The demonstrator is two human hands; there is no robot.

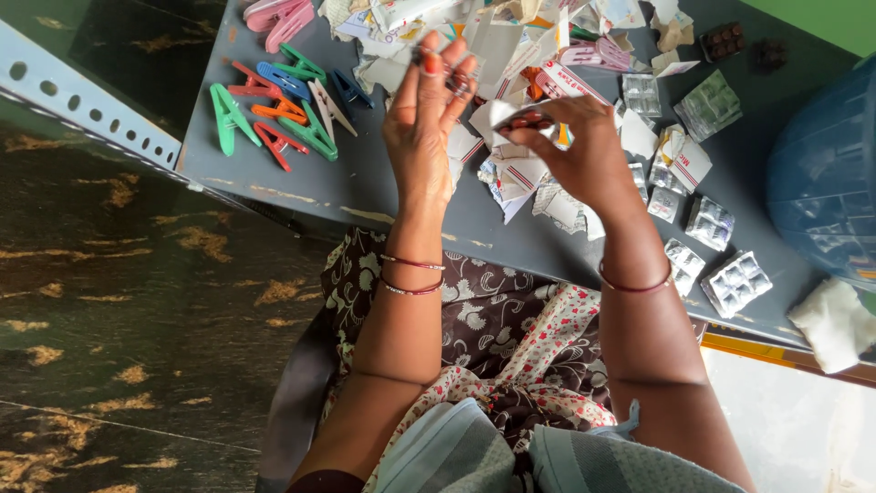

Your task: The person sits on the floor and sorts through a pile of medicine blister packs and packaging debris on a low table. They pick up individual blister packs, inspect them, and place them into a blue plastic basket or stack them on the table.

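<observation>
My left hand (425,119) is raised over the grey table (365,187), its fingertips pinching a small dark item I cannot make out. My right hand (579,146) holds a small silvery blister strip piece (527,119) by its fingertips, just right of the left hand. Under both hands lies a heap of torn white and red paper cartons (511,173). Silver blister packs (735,283) lie scattered to the right of my right wrist.
Several coloured plastic clothes pegs (278,105) lie on the table's left part, pink ones (278,18) beyond. A blue plastic basket (826,183) stands at the right edge, a white cloth (835,324) below it. A perforated metal bar (82,100) crosses the left. Patterned fabric covers my lap.
</observation>
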